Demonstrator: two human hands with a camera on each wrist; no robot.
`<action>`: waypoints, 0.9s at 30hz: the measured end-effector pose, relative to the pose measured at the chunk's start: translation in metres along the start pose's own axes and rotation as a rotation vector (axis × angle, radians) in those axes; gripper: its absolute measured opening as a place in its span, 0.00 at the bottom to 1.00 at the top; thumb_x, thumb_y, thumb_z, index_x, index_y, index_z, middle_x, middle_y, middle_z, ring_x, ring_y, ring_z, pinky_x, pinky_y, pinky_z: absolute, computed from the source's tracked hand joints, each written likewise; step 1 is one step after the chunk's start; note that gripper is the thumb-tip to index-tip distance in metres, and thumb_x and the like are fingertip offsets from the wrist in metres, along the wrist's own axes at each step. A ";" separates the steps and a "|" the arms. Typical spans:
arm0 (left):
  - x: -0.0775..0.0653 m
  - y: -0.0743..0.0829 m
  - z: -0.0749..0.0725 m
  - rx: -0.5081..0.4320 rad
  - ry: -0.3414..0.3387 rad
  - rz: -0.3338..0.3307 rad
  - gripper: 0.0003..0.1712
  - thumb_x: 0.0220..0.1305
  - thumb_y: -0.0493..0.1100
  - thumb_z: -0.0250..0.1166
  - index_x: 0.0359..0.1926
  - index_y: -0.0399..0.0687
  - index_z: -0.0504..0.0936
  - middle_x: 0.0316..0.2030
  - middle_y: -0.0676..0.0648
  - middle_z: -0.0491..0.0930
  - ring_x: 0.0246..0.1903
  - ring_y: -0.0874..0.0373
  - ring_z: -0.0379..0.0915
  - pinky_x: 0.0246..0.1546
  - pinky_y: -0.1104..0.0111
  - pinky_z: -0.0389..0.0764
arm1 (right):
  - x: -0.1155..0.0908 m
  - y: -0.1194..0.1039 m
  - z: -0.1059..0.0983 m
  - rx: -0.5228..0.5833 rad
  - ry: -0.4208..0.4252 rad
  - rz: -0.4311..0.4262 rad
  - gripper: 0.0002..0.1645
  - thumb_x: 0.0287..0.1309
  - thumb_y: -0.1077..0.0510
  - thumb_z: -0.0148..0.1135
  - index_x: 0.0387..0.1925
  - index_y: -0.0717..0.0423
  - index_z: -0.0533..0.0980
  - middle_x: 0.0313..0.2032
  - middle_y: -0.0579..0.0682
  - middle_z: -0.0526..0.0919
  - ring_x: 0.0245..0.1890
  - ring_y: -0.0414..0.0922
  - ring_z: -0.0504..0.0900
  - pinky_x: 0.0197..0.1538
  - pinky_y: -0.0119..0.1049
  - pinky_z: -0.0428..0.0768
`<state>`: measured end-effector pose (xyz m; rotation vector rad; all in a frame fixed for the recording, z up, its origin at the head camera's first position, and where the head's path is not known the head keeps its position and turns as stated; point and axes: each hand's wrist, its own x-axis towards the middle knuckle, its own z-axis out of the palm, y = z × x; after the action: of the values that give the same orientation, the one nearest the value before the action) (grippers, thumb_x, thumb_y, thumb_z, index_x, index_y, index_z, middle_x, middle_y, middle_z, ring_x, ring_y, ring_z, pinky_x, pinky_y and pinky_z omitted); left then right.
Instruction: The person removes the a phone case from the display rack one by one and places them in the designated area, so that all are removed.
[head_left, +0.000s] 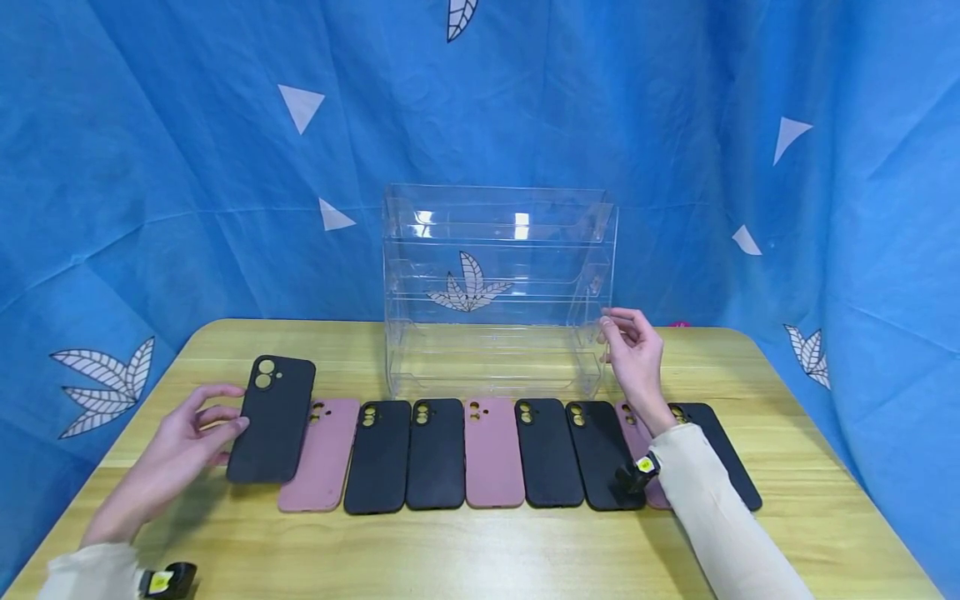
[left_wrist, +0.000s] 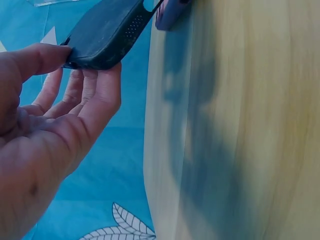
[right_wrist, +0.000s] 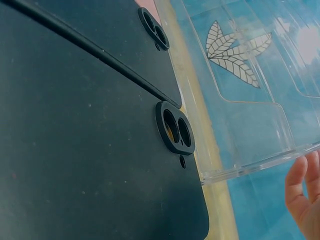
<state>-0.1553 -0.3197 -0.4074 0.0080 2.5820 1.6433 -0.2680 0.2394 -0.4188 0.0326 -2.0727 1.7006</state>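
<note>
My left hand (head_left: 198,429) pinches a black phone case (head_left: 272,421) by its left edge, raised above the table at the left end of the row. In the left wrist view, the thumb lies on one face of that case (left_wrist: 105,32) and the fingers are behind it. My right hand (head_left: 636,354) is at the right side of a clear plastic tiered display rack (head_left: 491,387), fingers loosely bent. The right wrist view has its fingertips (right_wrist: 296,172) at the rack's edge; whether they press on it I cannot tell.
Black and pink phone cases lie in a row before the rack, among them a pink one (head_left: 493,454) and a black one (head_left: 549,454). My right forearm passes over the row's right end. A blue patterned curtain (head_left: 225,167) hangs behind the wooden table (head_left: 420,554).
</note>
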 end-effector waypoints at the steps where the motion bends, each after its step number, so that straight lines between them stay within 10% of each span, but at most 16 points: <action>1: -0.001 -0.001 -0.001 -0.001 -0.004 -0.006 0.19 0.77 0.42 0.58 0.62 0.63 0.66 0.41 0.66 0.78 0.37 0.69 0.81 0.34 0.65 0.87 | 0.000 0.000 0.000 0.004 -0.001 0.000 0.17 0.73 0.56 0.59 0.55 0.63 0.78 0.43 0.41 0.84 0.32 0.37 0.81 0.25 0.25 0.80; 19: -0.008 -0.020 -0.019 -0.024 -0.089 -0.104 0.18 0.76 0.41 0.59 0.62 0.63 0.69 0.42 0.63 0.80 0.39 0.66 0.83 0.35 0.61 0.88 | 0.002 -0.002 0.001 0.022 0.001 0.029 0.17 0.73 0.57 0.59 0.56 0.63 0.77 0.43 0.41 0.85 0.31 0.36 0.81 0.25 0.26 0.80; 27: -0.004 -0.018 -0.019 0.108 -0.135 -0.173 0.33 0.77 0.48 0.59 0.72 0.36 0.61 0.59 0.27 0.76 0.43 0.60 0.84 0.39 0.59 0.89 | 0.001 -0.001 0.000 0.021 0.004 0.027 0.18 0.72 0.57 0.59 0.56 0.64 0.77 0.44 0.44 0.85 0.31 0.36 0.82 0.25 0.26 0.80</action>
<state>-0.1525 -0.3444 -0.4156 -0.0914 2.4891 1.3935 -0.2687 0.2392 -0.4174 0.0078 -2.0615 1.7375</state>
